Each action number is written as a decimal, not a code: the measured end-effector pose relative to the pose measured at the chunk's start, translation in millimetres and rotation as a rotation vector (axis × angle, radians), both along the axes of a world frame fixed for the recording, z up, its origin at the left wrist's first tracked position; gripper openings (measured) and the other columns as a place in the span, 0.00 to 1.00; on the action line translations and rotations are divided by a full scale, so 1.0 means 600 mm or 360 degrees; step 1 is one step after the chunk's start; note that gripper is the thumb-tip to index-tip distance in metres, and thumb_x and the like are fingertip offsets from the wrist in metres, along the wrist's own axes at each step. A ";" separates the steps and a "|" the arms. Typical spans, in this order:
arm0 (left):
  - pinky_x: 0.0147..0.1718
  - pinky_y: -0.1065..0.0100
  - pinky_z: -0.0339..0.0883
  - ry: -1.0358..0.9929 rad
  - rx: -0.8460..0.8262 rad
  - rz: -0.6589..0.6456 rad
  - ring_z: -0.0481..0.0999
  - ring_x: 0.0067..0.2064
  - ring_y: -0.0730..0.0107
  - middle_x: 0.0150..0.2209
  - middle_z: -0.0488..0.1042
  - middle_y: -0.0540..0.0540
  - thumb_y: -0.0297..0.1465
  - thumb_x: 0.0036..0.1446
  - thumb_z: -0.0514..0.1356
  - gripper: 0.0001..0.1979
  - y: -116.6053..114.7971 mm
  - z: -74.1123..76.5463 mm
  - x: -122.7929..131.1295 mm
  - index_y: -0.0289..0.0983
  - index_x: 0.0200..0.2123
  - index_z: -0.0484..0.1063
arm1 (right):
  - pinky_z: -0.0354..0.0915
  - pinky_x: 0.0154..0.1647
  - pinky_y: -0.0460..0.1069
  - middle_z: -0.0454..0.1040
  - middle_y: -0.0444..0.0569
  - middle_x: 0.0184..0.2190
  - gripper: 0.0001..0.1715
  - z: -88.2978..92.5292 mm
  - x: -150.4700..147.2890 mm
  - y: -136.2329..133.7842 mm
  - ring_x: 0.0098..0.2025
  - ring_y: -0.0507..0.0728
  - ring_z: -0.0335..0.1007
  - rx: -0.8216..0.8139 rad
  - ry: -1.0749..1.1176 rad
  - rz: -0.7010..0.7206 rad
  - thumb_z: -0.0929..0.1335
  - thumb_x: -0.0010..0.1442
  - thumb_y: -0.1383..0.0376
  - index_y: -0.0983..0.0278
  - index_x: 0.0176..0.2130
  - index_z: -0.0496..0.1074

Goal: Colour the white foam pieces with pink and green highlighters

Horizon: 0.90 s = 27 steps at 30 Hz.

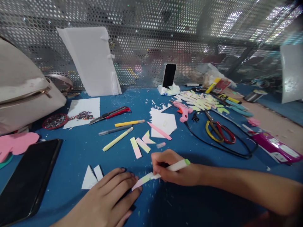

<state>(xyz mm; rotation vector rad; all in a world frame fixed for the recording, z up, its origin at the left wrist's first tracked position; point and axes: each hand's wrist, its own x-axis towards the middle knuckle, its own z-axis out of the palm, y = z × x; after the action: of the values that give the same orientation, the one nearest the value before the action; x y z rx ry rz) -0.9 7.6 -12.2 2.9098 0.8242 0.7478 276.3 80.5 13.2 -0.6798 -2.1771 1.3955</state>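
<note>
Right grip (pixel 175 172) closes around the marker (pixel 174 166), its tip touching the foam strip (pixel 143 181), which runs down-left under the flat, unclenched left hand (pixel 111 195) on the tabletop (pixel 189 205).

A work corner seen from above. A blue tabletop (pixel 78 151), flecked with small white scraps, fills the lower part of the view. Close behind it stands a wall of perforated metal sheet (pixel 146 37), silver-grey and full of round holes, spanning the full width. Blurred coloured shapes show through the holes, too indistinct to identify. Bright light glints off the metal at the upper right (pixel 236 22), while the left side is duller. A dark diagonal bar (pixel 243 60) crosses behind the holes on the right. A white board (pixel 91 60) leans upright against the wall at the left. At the far right a pale panel (pixel 292 72) stands above a tan surface (pixel 276 123) that adjoins the blue.
</note>
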 end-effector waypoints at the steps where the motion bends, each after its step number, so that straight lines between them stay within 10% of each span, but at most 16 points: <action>1: 0.70 0.58 0.53 0.0008 0.0004 -0.0002 0.74 0.58 0.64 0.55 0.77 0.44 0.30 0.77 0.44 0.21 -0.001 0.001 0.000 0.38 0.56 0.75 | 0.54 0.23 0.42 0.66 0.41 0.23 0.14 0.001 -0.001 0.001 0.23 0.47 0.59 0.0012 -0.0013 -0.0001 0.65 0.70 0.62 0.65 0.32 0.67; 27: 0.68 0.54 0.58 0.0073 -0.0076 -0.0029 0.75 0.58 0.61 0.55 0.76 0.42 0.30 0.77 0.43 0.21 0.000 0.007 -0.003 0.38 0.59 0.73 | 0.54 0.23 0.42 0.67 0.41 0.23 0.18 0.003 -0.002 0.005 0.23 0.48 0.60 -0.0101 -0.0051 0.0132 0.68 0.68 0.56 0.67 0.33 0.71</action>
<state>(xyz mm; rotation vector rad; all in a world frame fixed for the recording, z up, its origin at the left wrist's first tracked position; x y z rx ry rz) -2.5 7.7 -7.7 2.8983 0.8070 0.6535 275.0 83.3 15.1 -0.6453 -2.2171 1.5113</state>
